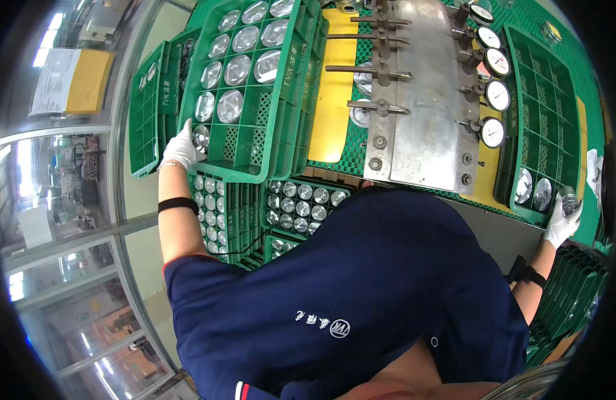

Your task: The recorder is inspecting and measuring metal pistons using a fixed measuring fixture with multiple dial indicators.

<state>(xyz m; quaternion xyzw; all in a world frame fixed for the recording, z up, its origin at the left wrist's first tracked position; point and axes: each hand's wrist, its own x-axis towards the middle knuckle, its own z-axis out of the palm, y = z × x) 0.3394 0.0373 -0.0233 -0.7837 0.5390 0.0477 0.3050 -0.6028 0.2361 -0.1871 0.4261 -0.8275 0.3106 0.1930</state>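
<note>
My left hand (180, 150), in a white glove, is at the near left corner of a large green divided crate (254, 170). Its fingers close round a shiny metal piston (200, 139) in the corner compartment; the fingertips are partly hidden. More pistons (230, 107) stand in the crate, with several compartments bare at its near right. Far to the right, my gloved right hand (562, 223) grips another piston (568, 198) beside the near right corner of a second green crate (514, 120). Two pistons (542, 194) lie in that crate's near row.
Between the crates stands a steel fixture (428, 100) with clamp rods (368, 70) and several dial gauges (497, 95). Yellow sheets (331, 100) lie on green matting. Below the left crate are more piston-filled crates (304, 203). Stacked green trays (568, 287) stand at lower right.
</note>
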